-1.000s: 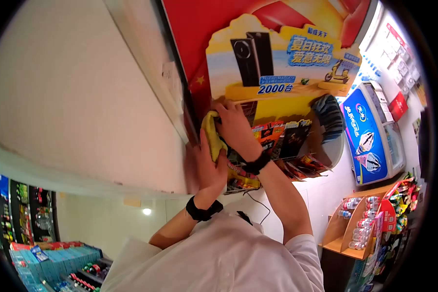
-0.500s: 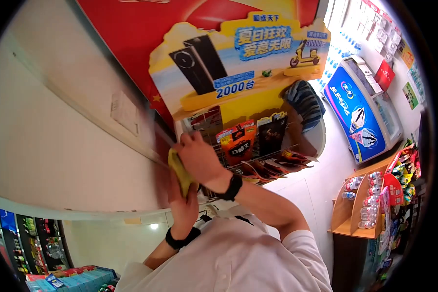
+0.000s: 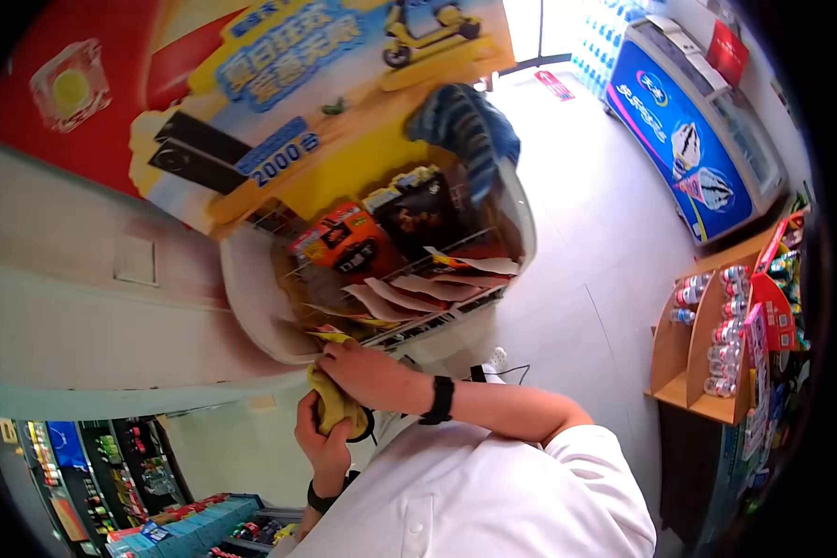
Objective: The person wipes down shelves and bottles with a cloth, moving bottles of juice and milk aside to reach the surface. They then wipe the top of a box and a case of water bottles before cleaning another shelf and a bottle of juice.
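A crumpled yellow-green cloth (image 3: 337,406) is held between both hands in front of my chest. My left hand (image 3: 324,442) grips its lower part, thumb on top. My right hand (image 3: 363,370) has its fingers pressed on the cloth's upper end. Just beyond the hands is a rounded white-edged stand (image 3: 527,219) with a wire rack. An orange-red packet (image 3: 347,244) and a black packet (image 3: 418,216) stand in the rack, several more packets lying in front. A striped blue-grey cloth (image 3: 474,135) hangs over the stand's back edge.
Above the rack is a printed promotional sign (image 3: 298,112). A blue ice-cream freezer (image 3: 679,139) stands at back right, and a wooden shelf (image 3: 693,367) with bottles is nearer. Blue boxes (image 3: 191,525) and stocked shelves (image 3: 93,474) are at lower left.
The view has shifted, so the rack and sign appear further left and more of the floor shows. Both hands and the yellow-green cloth have moved down, away from the white surface, nearer my body.
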`<state>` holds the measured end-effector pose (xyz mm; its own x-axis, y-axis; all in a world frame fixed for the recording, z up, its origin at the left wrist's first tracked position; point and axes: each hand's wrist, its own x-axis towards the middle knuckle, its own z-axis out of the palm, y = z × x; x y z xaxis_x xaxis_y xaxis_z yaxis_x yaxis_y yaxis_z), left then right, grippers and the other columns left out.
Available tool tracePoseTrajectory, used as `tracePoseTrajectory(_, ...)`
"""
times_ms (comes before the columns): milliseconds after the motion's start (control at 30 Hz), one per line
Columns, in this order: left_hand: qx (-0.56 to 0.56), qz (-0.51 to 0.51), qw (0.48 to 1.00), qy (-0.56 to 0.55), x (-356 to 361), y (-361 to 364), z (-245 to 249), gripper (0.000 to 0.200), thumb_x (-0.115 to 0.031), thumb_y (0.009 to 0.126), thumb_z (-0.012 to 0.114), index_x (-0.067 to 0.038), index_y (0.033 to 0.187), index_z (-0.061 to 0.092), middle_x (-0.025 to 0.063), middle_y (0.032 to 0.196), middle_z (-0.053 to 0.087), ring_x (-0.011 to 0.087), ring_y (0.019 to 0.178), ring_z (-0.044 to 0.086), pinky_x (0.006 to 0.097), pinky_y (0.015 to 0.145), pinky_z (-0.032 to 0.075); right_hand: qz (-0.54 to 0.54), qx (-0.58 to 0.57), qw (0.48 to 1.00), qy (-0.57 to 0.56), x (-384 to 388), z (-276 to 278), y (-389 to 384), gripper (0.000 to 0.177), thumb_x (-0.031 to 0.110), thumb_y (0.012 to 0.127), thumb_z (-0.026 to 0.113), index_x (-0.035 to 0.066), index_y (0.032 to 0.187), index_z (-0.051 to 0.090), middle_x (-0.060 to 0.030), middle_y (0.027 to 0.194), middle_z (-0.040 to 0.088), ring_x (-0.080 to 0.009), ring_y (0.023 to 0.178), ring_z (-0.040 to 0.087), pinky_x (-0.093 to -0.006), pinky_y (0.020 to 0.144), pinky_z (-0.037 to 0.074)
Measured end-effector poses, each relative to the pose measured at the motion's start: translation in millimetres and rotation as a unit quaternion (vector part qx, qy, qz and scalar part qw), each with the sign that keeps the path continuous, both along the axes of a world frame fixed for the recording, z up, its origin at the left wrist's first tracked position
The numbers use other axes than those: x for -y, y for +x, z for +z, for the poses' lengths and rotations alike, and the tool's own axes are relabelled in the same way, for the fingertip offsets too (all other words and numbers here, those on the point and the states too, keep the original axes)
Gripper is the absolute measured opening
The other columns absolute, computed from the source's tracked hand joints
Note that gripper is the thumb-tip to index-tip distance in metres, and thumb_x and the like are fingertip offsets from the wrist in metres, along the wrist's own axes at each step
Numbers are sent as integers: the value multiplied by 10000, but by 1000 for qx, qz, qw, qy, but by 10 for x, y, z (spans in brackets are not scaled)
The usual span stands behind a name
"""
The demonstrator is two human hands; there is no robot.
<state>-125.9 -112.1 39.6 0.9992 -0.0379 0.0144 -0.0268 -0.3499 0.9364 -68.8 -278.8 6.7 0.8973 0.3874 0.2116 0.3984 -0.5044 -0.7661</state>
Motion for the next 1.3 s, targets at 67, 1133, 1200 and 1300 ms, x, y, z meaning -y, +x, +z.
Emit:
tracePoseTrajectory(67, -3, -69, 998, 4, 177, -20, 71, 530, -40, 743, 676, 72, 1251, 575, 147, 1070, 690, 202, 952, 663, 326, 877, 532, -28, 3, 998, 60, 370, -50, -193, 327, 72, 904, 607, -5, 1222, 591, -168, 1193, 588, -369, 1115, 591, -435, 913, 538)
tracePoseTrajectory(1133, 79, -913, 383, 117, 2518, -1060, -17, 486, -125, 848, 743, 55, 1200, 460, 203, 898, 628, 405, 849, 620, 462, 757, 511, -761, 113, 549, 326, 887, 9, -3564, 636, 174, 905, 754, 22, 1447, 458, -170, 1301, 615, -284, 1200, 613, -373, 1047, 470)
tracePoseTrajectory(1200, 104, -915, 372, 115, 2601, -1297, -6, 411, -147, 843, 761, 31, 1092, 487, 192, 869, 602, 395, 835, 597, 462, 756, 487, -768, 130, 535, 329, 894, 7, -3800, 632, 173, 904, 754, 22, 1443, 462, -173, 1299, 616, -291, 1200, 614, -376, 1047, 470)
tracePoseTrajectory(1300, 77, -910, 392, 109, 2711, -1786, 10, 370, -134, 839, 761, 18, 1054, 502, 188, 871, 599, 389, 821, 590, 461, 740, 482, -784, 157, 504, 326, 889, -25, -4288, 629, 168, 897, 757, 23, 1436, 467, -183, 1308, 610, -304, 1213, 606, -382, 1048, 471)
